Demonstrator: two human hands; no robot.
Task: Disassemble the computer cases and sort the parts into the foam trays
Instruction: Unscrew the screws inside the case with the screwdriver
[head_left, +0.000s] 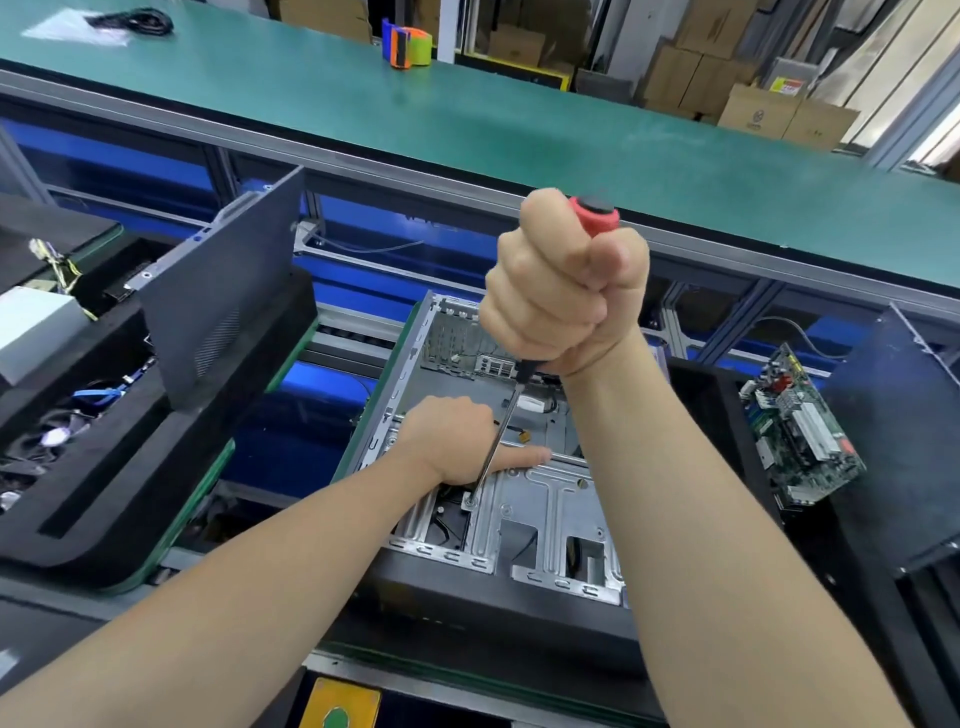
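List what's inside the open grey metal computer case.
Seen in the case: a silver stamped drive bracket, a rear I/O shield, loose wires. The tip of the red-handled screwdriver sits on a bracket screw. The left hand, right forearm and bracket cover whatever lies beneath.

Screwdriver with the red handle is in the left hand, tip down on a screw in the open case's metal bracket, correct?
Not quite. The head view shows the right hand gripping the screwdriver; the left hand only rests on the computer case beside the shaft. The rest holds: red handle, tip down on a screw in the metal bracket.
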